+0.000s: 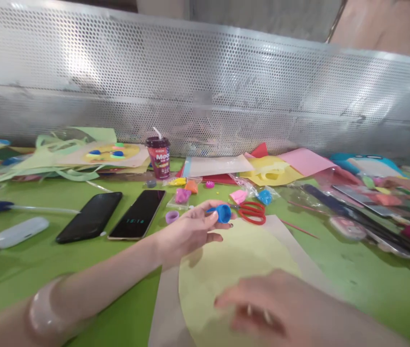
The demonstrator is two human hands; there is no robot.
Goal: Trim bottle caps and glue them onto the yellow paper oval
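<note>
My left hand (190, 231) reaches out over the green table and pinches a small blue cap-shaped piece (222, 212) between thumb and fingertips. A pale bracelet (42, 313) sits on that wrist. My right hand (273, 308) is close to the camera and blurred, over a pale yellow-green paper circle (233, 265) lying on a grey sheet (291, 236). Its fingers look curled, and whether it holds anything is hidden. Red-handled scissors (252, 212) lie just beyond the blue piece.
Two dark phones (91, 217) (138, 214) and a white case (20, 232) lie at the left. A drink cup (158, 156) stands before a perforated metal screen (205, 96). Coloured papers (277, 168), clay bits (183, 195) and tools (371, 217) crowd the back and right.
</note>
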